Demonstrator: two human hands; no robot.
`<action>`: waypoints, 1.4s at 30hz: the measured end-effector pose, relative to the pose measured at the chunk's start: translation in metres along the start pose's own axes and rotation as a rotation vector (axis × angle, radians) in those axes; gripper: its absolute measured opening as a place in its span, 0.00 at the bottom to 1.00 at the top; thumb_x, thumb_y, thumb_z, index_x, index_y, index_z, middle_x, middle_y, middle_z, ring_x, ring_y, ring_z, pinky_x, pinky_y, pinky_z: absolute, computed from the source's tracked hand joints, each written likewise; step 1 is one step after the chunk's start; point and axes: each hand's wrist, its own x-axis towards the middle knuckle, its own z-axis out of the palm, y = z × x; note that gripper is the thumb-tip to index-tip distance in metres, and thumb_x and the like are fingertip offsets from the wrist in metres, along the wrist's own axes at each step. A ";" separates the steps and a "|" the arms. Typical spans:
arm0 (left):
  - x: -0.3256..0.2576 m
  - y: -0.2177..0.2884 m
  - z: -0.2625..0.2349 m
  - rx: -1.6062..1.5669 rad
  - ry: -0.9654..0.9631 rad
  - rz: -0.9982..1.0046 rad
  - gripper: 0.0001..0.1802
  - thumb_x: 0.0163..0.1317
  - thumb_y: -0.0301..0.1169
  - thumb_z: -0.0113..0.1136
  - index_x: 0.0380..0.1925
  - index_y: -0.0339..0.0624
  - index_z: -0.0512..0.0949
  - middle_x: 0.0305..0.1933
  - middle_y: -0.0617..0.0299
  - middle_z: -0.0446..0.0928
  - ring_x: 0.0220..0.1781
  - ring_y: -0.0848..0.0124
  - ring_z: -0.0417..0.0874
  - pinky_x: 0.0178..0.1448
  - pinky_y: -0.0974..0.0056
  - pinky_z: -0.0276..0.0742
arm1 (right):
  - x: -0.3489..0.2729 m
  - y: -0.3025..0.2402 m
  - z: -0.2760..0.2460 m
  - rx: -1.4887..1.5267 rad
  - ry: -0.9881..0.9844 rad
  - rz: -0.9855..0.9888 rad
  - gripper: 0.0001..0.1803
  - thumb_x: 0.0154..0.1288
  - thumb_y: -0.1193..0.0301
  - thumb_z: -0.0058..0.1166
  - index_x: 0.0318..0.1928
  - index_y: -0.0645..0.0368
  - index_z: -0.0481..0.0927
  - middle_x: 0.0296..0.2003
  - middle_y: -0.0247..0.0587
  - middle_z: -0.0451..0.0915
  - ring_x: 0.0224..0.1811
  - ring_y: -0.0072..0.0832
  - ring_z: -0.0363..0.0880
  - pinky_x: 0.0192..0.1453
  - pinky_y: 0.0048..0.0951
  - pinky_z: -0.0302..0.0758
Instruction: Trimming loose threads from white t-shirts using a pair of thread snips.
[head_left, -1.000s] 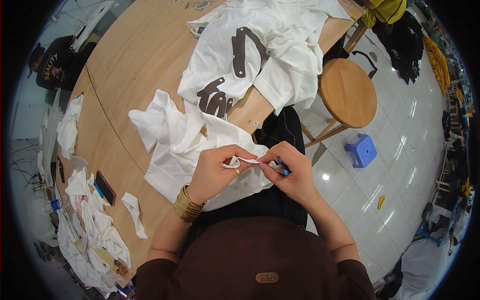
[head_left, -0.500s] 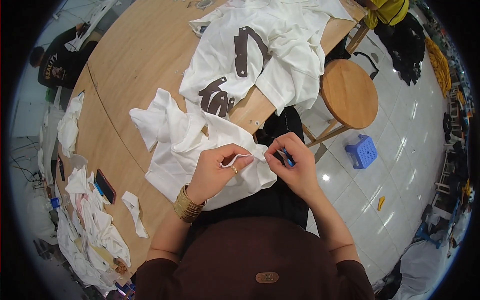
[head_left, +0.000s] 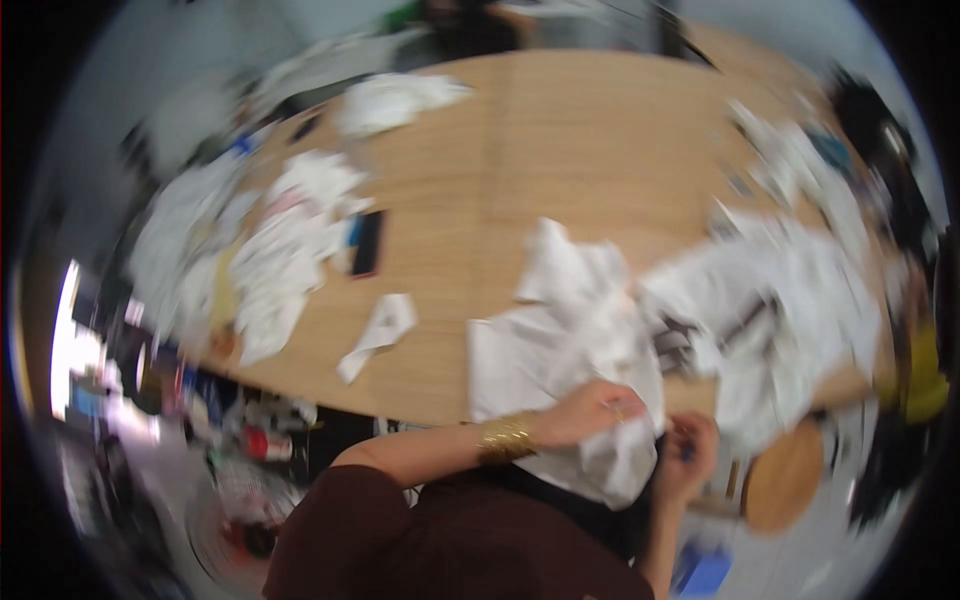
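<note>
A white garment (head_left: pixel 545 350) lies partly on the table and hangs over its edge into my lap. Closed on the cloth is my left hand (head_left: pixel 590 412), a gold bracelet on its wrist. Right beside the garment's edge, my right hand (head_left: pixel 692 455) curls around a small blue tool (head_left: pixel 687 453), whose kind is too smeared to make out. Further right, a white garment with dark brown patches (head_left: pixel 740 310) is spread over the table.
The wooden table (head_left: pixel 430 330) carries a white strip (head_left: pixel 380 335), a dark phone (head_left: pixel 368 243) and heaped white cloth (head_left: pixel 290 260) on the left. A round wooden stool (head_left: pixel 785 478) and a blue plastic stool (head_left: pixel 703 568) stand at lower right.
My view has swung left, so the table and both hands appear shifted and blurred. The left hand stays on the white garment, and the right keeps the small blue tool.
</note>
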 end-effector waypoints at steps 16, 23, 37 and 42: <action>-0.065 0.026 -0.052 0.170 0.314 0.134 0.15 0.58 0.40 0.59 0.30 0.36 0.77 0.29 0.55 0.79 0.32 0.69 0.78 0.39 0.66 0.71 | 0.024 -0.004 0.065 0.346 -0.535 -0.053 0.05 0.65 0.74 0.49 0.37 0.64 0.72 0.29 0.30 0.70 0.33 0.18 0.65 0.39 0.19 0.63; -0.057 0.012 -0.054 0.256 0.307 0.204 0.13 0.55 0.37 0.61 0.30 0.38 0.78 0.28 0.56 0.79 0.33 0.64 0.80 0.39 0.64 0.71 | 0.024 -0.001 0.063 0.194 -0.541 -0.015 0.04 0.64 0.76 0.51 0.36 0.65 0.73 0.31 0.33 0.73 0.34 0.18 0.67 0.40 0.19 0.65; -0.043 0.003 -0.050 0.182 0.372 0.212 0.10 0.58 0.33 0.58 0.32 0.35 0.78 0.31 0.55 0.81 0.35 0.72 0.80 0.43 0.68 0.73 | 0.028 -0.026 0.048 0.348 -0.346 0.409 0.04 0.60 0.73 0.53 0.30 0.59 0.74 0.24 0.28 0.71 0.24 0.14 0.62 0.27 0.18 0.57; -0.038 0.011 -0.044 0.165 0.218 0.110 0.11 0.59 0.33 0.56 0.32 0.35 0.78 0.31 0.53 0.80 0.35 0.69 0.80 0.42 0.65 0.73 | 0.023 -0.040 0.046 0.199 -0.630 0.198 0.08 0.52 0.77 0.60 0.34 0.61 0.78 0.28 0.25 0.75 0.25 0.14 0.62 0.30 0.17 0.61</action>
